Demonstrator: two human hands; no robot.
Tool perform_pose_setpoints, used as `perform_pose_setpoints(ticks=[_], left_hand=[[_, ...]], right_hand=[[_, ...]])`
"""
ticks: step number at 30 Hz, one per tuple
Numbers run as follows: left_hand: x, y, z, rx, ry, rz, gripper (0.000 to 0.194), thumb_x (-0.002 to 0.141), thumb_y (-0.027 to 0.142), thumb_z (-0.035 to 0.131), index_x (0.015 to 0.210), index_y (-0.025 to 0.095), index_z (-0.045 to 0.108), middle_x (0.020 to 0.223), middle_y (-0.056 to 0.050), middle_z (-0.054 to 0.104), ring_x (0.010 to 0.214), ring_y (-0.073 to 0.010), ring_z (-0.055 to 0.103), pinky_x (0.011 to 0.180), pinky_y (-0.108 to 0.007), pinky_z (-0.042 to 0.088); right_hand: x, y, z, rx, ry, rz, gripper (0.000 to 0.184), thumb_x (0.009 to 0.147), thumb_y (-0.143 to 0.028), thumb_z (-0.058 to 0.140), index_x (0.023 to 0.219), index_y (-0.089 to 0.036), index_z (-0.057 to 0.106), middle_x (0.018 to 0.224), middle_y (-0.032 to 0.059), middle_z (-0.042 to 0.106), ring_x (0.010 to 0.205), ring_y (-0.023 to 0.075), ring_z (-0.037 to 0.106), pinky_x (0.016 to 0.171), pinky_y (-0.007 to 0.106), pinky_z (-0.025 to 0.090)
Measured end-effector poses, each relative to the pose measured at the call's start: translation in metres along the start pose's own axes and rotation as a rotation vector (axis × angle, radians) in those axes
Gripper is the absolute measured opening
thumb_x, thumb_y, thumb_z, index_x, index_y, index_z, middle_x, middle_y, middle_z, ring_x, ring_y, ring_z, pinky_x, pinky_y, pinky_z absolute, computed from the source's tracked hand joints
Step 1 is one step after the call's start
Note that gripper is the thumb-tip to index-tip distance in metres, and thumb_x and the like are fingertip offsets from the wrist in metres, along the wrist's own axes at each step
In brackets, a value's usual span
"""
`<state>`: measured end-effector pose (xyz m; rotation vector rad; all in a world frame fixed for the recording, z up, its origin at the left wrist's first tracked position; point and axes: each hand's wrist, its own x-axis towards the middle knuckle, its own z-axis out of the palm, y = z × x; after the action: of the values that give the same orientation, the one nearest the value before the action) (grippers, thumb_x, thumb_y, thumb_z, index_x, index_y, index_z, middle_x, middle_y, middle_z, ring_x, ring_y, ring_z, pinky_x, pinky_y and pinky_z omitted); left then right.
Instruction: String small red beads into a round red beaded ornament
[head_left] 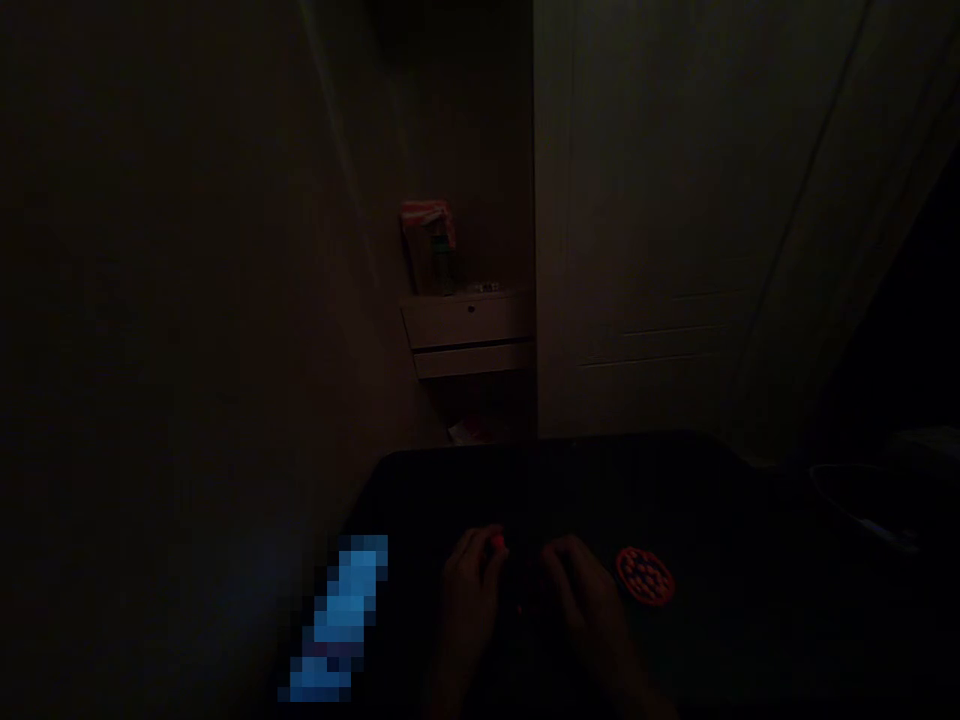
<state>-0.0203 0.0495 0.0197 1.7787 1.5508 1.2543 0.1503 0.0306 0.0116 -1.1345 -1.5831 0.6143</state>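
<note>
In the dim light, my left hand (474,565) is closed, with a small round red piece (497,541) pinched at its fingertips. My right hand (579,575) is a short way to the right, its fingers curled together; whatever they may hold is too dark to make out. Between the wrists a tiny red speck (519,609) lies on the dark tabletop (540,480). Just right of my right hand rests a flat, round, red openwork disc (645,576) with a dark pattern of gaps.
A glowing blue, pixelated screen-like shape (341,620) is at the table's left edge. Beyond the table stand a drawer unit (472,325) with a red-and-white bag (427,225) on top and a pale panelled door (652,220). A thin pale cord (825,490) lies at the right.
</note>
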Motion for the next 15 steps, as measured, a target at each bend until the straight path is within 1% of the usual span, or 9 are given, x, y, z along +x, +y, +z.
perform_pose_setpoints(ticks=[5,7,11,13,15], left_hand=[[-0.0001,-0.0022,-0.0008,-0.026,-0.051,-0.011,0.029,0.092,0.030,0.052,0.108,0.020,0.074,0.108,-0.011,0.075,0.099,-0.0252,0.069,0.088,-0.039,0.055],[-0.0001,-0.0026,-0.0007,-0.021,-0.064,-0.001,0.030,0.093,0.031,0.051,0.106,0.020,0.075,0.106,-0.011,0.075,0.097,-0.0252,0.070,0.086,-0.038,0.055],[0.0000,-0.0050,-0.0002,-0.027,-0.040,-0.021,0.031,0.094,0.036,0.049,0.102,0.020,0.074,0.100,-0.010,0.076,0.089,-0.0248,0.071,0.078,-0.036,0.056],[0.0003,-0.0064,-0.0004,-0.016,-0.020,-0.026,0.033,0.095,0.038,0.047,0.096,0.020,0.074,0.094,-0.010,0.075,0.083,-0.0247,0.071,0.073,-0.036,0.056],[0.0006,-0.0067,-0.0013,0.014,0.005,-0.018,0.033,0.095,0.038,0.046,0.090,0.020,0.073,0.089,-0.009,0.075,0.080,-0.0246,0.070,0.072,-0.035,0.055]], right_hand=[[0.0001,-0.0028,-0.0007,-0.001,0.027,0.005,0.021,0.103,-0.032,0.046,0.094,-0.025,0.064,0.084,0.0004,0.069,0.075,0.0173,0.068,0.069,0.025,0.052],[-0.0001,-0.0027,-0.0010,0.004,0.041,-0.007,0.018,0.102,-0.031,0.048,0.098,-0.025,0.065,0.088,0.0012,0.071,0.079,0.0179,0.069,0.072,0.025,0.053],[-0.0006,-0.0001,-0.0016,-0.001,0.071,-0.030,0.016,0.101,-0.029,0.051,0.102,-0.026,0.066,0.094,0.0022,0.073,0.085,0.0186,0.071,0.076,0.025,0.055],[-0.0008,0.0012,-0.0021,-0.006,0.091,-0.045,0.015,0.100,-0.029,0.051,0.103,-0.026,0.066,0.095,0.0025,0.073,0.086,0.0189,0.071,0.077,0.026,0.056],[-0.0009,0.0017,-0.0027,-0.011,0.104,-0.057,0.014,0.099,-0.028,0.053,0.103,-0.026,0.066,0.096,0.0029,0.073,0.087,0.0194,0.071,0.078,0.027,0.056]])
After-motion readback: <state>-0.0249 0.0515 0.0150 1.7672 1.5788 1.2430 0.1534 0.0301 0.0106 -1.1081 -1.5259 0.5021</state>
